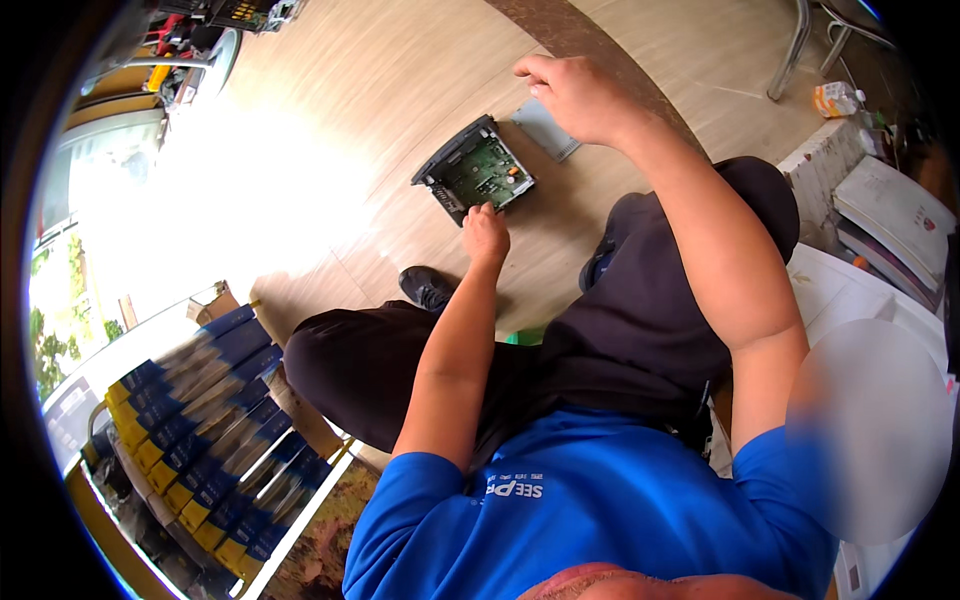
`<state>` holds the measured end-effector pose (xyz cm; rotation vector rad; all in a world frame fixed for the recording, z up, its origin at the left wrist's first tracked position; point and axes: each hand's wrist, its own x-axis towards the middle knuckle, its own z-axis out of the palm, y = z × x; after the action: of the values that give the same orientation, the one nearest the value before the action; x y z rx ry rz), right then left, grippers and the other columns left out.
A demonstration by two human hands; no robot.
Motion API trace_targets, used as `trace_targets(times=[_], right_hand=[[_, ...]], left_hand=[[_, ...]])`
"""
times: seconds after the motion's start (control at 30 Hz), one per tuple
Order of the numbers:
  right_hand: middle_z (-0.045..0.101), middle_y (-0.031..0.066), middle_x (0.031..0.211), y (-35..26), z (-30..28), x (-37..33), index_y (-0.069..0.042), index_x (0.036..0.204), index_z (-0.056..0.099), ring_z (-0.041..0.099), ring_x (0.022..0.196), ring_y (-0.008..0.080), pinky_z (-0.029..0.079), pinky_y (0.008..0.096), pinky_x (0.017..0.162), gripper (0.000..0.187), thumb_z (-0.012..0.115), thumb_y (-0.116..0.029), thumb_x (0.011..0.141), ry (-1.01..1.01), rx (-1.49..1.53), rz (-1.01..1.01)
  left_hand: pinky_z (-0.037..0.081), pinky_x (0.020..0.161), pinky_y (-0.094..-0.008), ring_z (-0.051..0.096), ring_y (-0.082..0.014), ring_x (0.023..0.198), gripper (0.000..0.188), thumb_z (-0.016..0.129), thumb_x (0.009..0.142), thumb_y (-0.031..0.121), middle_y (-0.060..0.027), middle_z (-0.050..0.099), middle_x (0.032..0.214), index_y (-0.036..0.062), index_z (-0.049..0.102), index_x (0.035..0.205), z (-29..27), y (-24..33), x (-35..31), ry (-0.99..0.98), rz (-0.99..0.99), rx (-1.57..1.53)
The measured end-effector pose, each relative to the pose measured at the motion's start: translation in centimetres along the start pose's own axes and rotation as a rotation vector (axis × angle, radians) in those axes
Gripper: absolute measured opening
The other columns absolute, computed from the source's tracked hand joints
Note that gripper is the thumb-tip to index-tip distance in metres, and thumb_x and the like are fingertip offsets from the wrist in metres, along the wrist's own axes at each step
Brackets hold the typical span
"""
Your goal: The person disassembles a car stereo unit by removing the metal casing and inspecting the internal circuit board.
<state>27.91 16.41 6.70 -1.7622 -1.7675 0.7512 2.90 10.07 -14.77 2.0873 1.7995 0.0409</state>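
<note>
An electronic unit (pixel 480 172) with a dark front panel lies on the floor before me, its top off and a green circuit board showing. My left hand (pixel 486 236) is closed at the near edge of its casing, fingertips gripping that edge. Beyond and to the right, my right hand (pixel 582 98) is held in the air with its fingers curled together. Whatever lies between those fingers, if anything, is too small to make out. A flat grey metal plate (pixel 545 130) rests on the floor beside the unit, partly hidden by my right hand.
My shoe (pixel 428 288) stands close to the unit's near side. Stacked blue and yellow boxes (pixel 200 420) fill a rack on the left. Metal chair legs (pixel 790 50), an orange-and-white carton (pixel 836 98) and books (pixel 890 225) are on the right. A dark strip (pixel 620 60) crosses the floor.
</note>
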Motion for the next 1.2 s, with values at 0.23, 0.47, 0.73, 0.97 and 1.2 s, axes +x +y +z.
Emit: trace_targets(times=[0.23, 0.47, 0.73, 0.97, 1.2], right_hand=[[0.067, 0.0174, 0.104, 1.7, -1.4, 0.5, -0.005, 0.117, 0.058, 0.064, 0.097, 0.0314, 0.049, 0.0381, 0.083, 0.029, 0.053, -0.015, 0.090, -0.029, -0.148, 0.047], [0.063, 0.0206, 0.112, 0.9, -1.7, 0.5, -0.006, 0.118, 0.057, 0.060, 0.105, 0.0336, 0.048, 0.0421, 0.089, 0.032, 0.053, -0.018, 0.090, -0.003, 0.007, 0.098], [0.067, 0.0114, 0.105, -0.3, -0.4, 1.8, -0.010, 0.120, 0.058, 0.063, 0.099, 0.0291, 0.050, 0.0389, 0.084, 0.031, 0.055, -0.018, 0.090, -0.005, -0.010, 0.062], [0.065, 0.0201, 0.105, 0.2, 0.7, 2.2, -0.005, 0.115, 0.058, 0.061, 0.101, 0.0337, 0.049, 0.0412, 0.088, 0.030, 0.055, -0.019, 0.089, 0.000, -0.001, 0.001], [0.066, 0.0196, 0.095, -0.1, 1.1, 1.9, -0.004, 0.103, 0.062, 0.063, 0.092, 0.0339, 0.049, 0.0408, 0.081, 0.027, 0.060, -0.026, 0.088, -0.061, 0.007, 0.099]], left_hand=[[0.049, 0.080, -0.0451, 0.060, -0.0353, 0.094, 0.014, 0.059, 0.084, 0.020, -0.0143, 0.064, 0.098, 0.0093, 0.068, 0.089, 2.1, -2.9, 1.4, -0.036, -0.012, -0.010], [0.048, 0.075, -0.0463, 0.062, -0.0372, 0.088, 0.016, 0.058, 0.085, 0.020, -0.0161, 0.065, 0.092, 0.0082, 0.069, 0.088, -1.7, -1.0, 2.0, 0.149, -0.014, -0.085], [0.050, 0.078, -0.0420, 0.065, -0.0341, 0.090, 0.023, 0.064, 0.084, 0.027, -0.0172, 0.068, 0.093, 0.0106, 0.071, 0.098, -9.9, -0.7, 7.3, -0.054, -0.119, -0.142], [0.052, 0.074, -0.0378, 0.067, -0.0268, 0.080, 0.022, 0.067, 0.082, 0.026, -0.0147, 0.070, 0.085, 0.0083, 0.073, 0.094, -7.6, -3.0, 8.9, -0.257, -0.035, -0.243], [0.052, 0.078, -0.0394, 0.066, -0.0306, 0.084, 0.027, 0.068, 0.080, 0.031, -0.0151, 0.069, 0.091, 0.0124, 0.072, 0.099, -8.1, -2.6, 8.3, -0.166, -0.079, -0.265]])
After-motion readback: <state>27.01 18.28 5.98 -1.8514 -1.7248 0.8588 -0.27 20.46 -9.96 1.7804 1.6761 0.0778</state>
